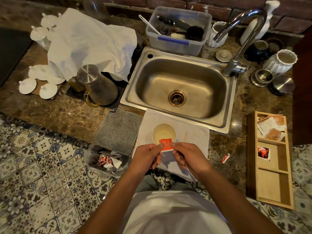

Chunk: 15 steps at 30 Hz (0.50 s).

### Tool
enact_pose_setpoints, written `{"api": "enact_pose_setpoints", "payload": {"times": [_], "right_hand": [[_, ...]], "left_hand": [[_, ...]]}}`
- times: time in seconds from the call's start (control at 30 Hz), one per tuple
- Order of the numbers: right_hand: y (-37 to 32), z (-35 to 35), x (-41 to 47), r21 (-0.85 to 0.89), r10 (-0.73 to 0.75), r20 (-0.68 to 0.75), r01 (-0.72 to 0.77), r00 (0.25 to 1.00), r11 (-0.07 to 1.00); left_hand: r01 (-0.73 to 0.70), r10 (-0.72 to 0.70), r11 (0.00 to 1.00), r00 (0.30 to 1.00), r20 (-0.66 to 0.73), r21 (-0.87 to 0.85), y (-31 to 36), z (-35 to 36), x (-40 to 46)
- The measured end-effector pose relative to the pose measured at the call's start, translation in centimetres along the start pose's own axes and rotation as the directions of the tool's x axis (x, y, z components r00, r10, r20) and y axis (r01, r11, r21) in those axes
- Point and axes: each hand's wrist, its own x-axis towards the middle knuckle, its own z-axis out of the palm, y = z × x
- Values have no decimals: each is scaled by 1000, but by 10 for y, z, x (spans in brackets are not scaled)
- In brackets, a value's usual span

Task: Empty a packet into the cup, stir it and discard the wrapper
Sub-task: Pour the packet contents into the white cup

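Red packet (166, 144) sits low centre of frame, over the near rim of the cup (164, 133), pinched by left hand (148, 155) and right hand (186, 156). Risk: an uneven tear spills contents onto the white cloth (194, 132).

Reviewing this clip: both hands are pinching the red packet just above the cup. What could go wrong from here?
1. The left hand and right hand hold the red packet over the near rim of the cup, not its middle, so powder may spill onto the white cloth.
2. The cup sits close to the counter edge; a jerk while tearing might knock it.
3. The wooden stirrer lies loose beside the cup and might get brushed off.
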Motion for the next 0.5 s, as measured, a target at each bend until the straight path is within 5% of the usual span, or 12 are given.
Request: {"api": "enact_pose_setpoints", "payload": {"times": [0.5], "right_hand": [[2,3,1,-74,-7,-26,5,1000,997]], "left_hand": [[11,-12,1000,1000,24,18,-2,-1,0]]}}
